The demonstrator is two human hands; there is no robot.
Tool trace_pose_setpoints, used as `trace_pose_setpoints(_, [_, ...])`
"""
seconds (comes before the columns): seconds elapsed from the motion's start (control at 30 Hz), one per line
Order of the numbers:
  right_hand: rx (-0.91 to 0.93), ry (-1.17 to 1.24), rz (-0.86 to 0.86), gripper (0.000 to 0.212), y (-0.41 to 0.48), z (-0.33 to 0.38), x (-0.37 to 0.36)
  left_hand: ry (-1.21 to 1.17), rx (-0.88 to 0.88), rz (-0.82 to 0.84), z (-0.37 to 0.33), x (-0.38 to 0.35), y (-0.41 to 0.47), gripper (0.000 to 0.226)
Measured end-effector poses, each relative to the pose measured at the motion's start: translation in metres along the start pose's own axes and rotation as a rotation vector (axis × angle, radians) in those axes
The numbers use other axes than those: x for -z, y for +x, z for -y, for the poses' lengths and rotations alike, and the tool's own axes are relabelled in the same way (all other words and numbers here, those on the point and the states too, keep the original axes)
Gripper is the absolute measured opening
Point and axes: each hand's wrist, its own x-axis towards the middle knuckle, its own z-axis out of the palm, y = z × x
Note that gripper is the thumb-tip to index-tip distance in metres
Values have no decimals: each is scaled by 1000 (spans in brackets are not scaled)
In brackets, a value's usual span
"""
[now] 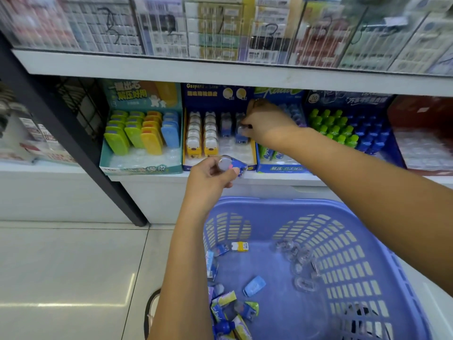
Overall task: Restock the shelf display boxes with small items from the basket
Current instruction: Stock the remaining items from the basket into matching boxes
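Observation:
A purple plastic basket (362,253) stands on the floor below the shelf, with several small packaged items (232,307) in its left corner. My left hand (210,177) holds a small blue eraser toy (234,165) in front of the navy display box (218,94). That box holds rows of yellow (202,136) and blue bear-shaped items. My right hand (264,123) reaches into the box's right row and pinches a blue item (241,133) there.
A teal display box (142,165) with green, yellow and blue cases sits to the left. To the right are a blue box (282,168) and one with green and blue bottles (343,128). A black shelf post (81,143) slants on the left. Clear empty shells (299,263) lie in the basket.

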Motion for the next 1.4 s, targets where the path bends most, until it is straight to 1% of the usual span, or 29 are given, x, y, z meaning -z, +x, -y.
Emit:
trace_pose_setpoints(0.03, [22,96,10,33,-8,2,4,31,-31,-9,-1,-1,0,10])
trace_pose_setpoints(0.13, [143,543,87,30,-45,15,16,134,-117,-6,-6,-3,-2,14])
trace_pose_setpoints(0.17, [194,631,137,28,-56,17,19,186,-138,3,-8,-3,-3,13])
trace_pose_setpoints(0.2, [236,640,172,26,-63,18,19,246,-156,7,-9,-3,-3,13])
trace_pose_setpoints(0.27, [286,502,152,28,-69,20,17,359,-187,-18,-11,-2,-3,16])
trace_pose_setpoints(0.33, [314,387,88,28,-67,22,17,350,-202,-89,-13,-2,-2,19])
trace_pose_setpoints(0.4, [323,385,35,26,-61,21,18,248,-218,-152,-15,-3,-3,26])
trace_pose_setpoints(0.47, [265,484,-32,23,-50,16,18,210,-263,-205,-16,-4,-1,36])
trace_pose_setpoints(0.5, [205,551,-88,22,-43,13,17,262,-290,-218,-15,-4,1,42])
trace_pose_setpoints(0.53, [136,602,-150,21,-35,9,15,364,-316,-216,-13,-4,3,45])
trace_pose_setpoints(0.6, [33,605,-236,22,-18,4,10,643,-340,-165,-6,-6,5,46])
trace_pose_setpoints(0.67, [5,558,-238,24,-4,3,1,854,-296,-77,3,-10,3,49])
trace_pose_setpoints(0.7, [3,537,-217,25,1,3,-4,917,-283,-41,8,-12,3,51])
trace_pose_setpoints(0.77, [16,479,-170,24,9,5,-16,972,-288,-12,13,-14,3,53])
trace_pose_setpoints(0.97, [45,303,-139,23,18,10,-29,937,-323,20,15,-4,8,51])
trace_pose_setpoints(1.1, [66,132,-128,28,21,10,-22,931,-320,26,16,-4,7,51])
trace_pose_setpoints(1.2, [90,33,-113,25,19,15,-15,932,-299,64,13,-2,8,51])
trace_pose_setpoints(1.27, [60,14,-84,22,21,20,-12,931,-295,86,9,-2,5,50])
trace_pose_setpoints(1.33, [38,-21,-32,25,15,26,-7,831,-339,25,5,-4,-5,42])
trace_pose_setpoints(1.4, [45,3,-36,30,-4,25,-7,688,-390,-75,1,-6,-14,26])
